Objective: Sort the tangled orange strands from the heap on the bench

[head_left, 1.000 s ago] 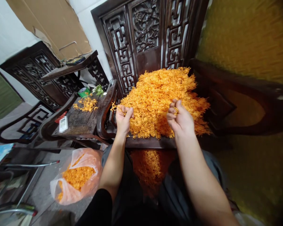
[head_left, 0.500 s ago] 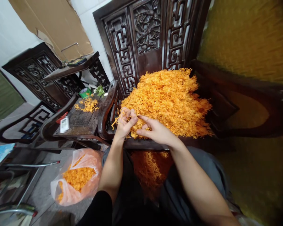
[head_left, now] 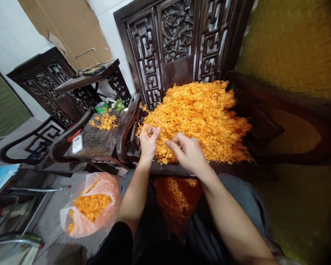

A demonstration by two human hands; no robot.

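A large heap of orange, thin-branched plastic-looking sprigs [head_left: 193, 110] fills the seat of a dark carved wooden chair [head_left: 179, 71]. My left hand [head_left: 149, 145] is at the heap's near left edge, its fingers closed on an orange sprig [head_left: 138, 129] whose tips poke out on the left. To its right, over the front of the heap, my right hand [head_left: 189, 152] is closed with thumb and forefinger pinched together. Whatever sits in that pinch is too small to make out. The two hands are a short way apart.
A small dark side table [head_left: 99, 141] on the left bears loose orange sprigs [head_left: 105, 120], a green tape roll [head_left: 101, 107] and white-green flowers [head_left: 119, 105]. An open plastic bag [head_left: 107, 217] of orange pieces rests on the floor. More sprigs [head_left: 176, 193] lie between my knees.
My right hand has gone from loosely spread fingers to a pinch. My left hand has turned slightly, and fewer sprig tips show beside it. The view has shifted a little.
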